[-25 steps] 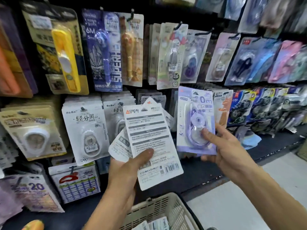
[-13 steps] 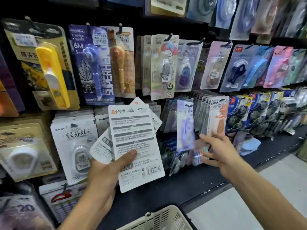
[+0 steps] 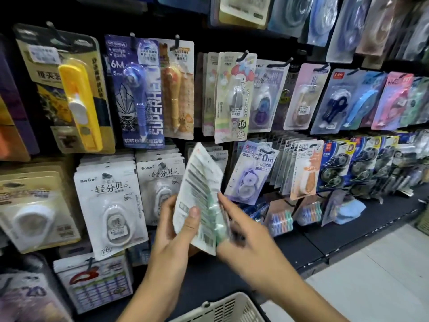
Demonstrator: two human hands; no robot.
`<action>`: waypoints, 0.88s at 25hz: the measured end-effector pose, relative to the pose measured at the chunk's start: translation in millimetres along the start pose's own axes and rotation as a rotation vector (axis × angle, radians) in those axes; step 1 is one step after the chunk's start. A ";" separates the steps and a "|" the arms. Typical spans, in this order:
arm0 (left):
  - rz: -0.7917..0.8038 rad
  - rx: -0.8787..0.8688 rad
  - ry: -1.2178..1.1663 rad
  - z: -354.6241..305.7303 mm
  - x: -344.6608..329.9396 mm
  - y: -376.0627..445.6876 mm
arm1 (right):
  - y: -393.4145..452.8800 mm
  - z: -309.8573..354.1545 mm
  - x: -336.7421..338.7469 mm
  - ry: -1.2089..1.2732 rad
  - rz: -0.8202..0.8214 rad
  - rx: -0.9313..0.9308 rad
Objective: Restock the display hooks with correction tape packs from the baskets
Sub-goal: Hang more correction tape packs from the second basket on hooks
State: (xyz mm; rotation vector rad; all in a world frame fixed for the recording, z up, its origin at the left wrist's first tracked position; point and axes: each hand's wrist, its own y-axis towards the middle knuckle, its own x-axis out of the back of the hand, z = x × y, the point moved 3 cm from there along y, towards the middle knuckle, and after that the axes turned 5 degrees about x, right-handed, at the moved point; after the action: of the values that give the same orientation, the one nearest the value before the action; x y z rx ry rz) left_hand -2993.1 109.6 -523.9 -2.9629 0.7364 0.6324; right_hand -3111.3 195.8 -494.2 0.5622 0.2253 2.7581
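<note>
Both of my hands meet at centre frame on a small stack of correction tape packs (image 3: 199,201): my left hand (image 3: 171,231) grips it, thumb across the printed backs, while my right hand (image 3: 243,238), blurred, pinches its right edge. Below, at bottom centre, sits the basket (image 3: 222,307); a purple pack (image 3: 250,173) hangs right of the stack.

Pretty dim overall, the backboard between the hanging packs goes almost black. Light seems to come from above, with soft glare on the plastic blisters, strongest on the yellow pack (image 3: 80,105). The right hand (image 3: 243,238) is smeared with motion blur, and so is the green-edged pack (image 3: 202,201) it touches. The edges bend and go soft, especially far left and top right. The floor (image 3: 383,275) is the brightest patch.
</note>
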 end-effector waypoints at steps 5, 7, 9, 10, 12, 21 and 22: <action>-0.112 -0.074 0.060 -9.5 16.7 5.6 | 12.9 -26.0 55.0 0.380 -0.371 -0.239; -0.161 -0.120 0.129 -13.2 17.4 5.5 | 16.8 -36.8 77.6 0.458 -0.504 -0.286; -0.177 -0.139 0.186 -12.6 17.3 5.1 | 18.8 -46.4 99.0 0.408 -0.627 -0.344; -0.186 -0.136 0.199 -13.0 17.7 5.1 | 19.6 -50.5 108.1 0.352 -0.669 -0.366; -0.196 -0.123 0.202 -12.4 20.5 5.9 | 21.0 -54.0 121.6 0.292 -0.739 -0.371; -0.157 -0.173 0.303 -19.0 16.8 1.1 | 27.7 -62.3 142.5 0.125 -0.843 -0.320; -0.143 -0.174 0.318 -21.7 14.9 -0.5 | 27.5 -62.7 144.2 0.107 -0.845 -0.316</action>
State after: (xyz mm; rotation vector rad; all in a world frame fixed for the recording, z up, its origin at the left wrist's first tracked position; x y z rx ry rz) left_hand -2972.6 100.9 -509.8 -3.2835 0.4969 0.2285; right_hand -3270.0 212.9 -494.3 0.1661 0.0286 1.9418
